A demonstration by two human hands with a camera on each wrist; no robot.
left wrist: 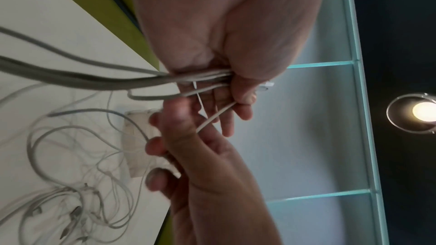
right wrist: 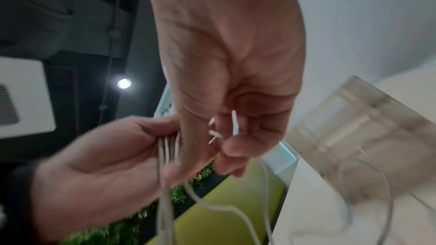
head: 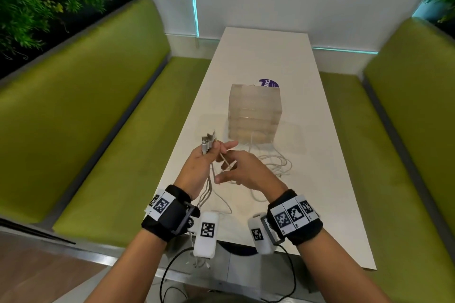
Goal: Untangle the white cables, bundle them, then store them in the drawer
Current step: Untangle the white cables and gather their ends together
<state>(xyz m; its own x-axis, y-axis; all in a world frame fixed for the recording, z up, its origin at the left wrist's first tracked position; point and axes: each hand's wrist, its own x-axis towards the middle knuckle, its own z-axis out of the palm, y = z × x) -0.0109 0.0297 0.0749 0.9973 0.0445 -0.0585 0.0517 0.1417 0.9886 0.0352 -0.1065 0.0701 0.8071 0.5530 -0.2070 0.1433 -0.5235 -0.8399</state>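
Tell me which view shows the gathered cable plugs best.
The head view: the cable plugs fan out clearly above the left hand. The left wrist view shows only a tip past the fingers; in the right wrist view they are hidden.

Left hand [head: 200, 170] gripping white cables [head: 206, 145] — plug ends up, right hand [head: 242, 169] pinching 1 strand, translucent drawer unit [head: 254, 112] behind

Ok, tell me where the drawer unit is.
Head view: the drawer unit stands mid-table, just beyond both hands, with loose cables at its front and a purple sticker behind it.
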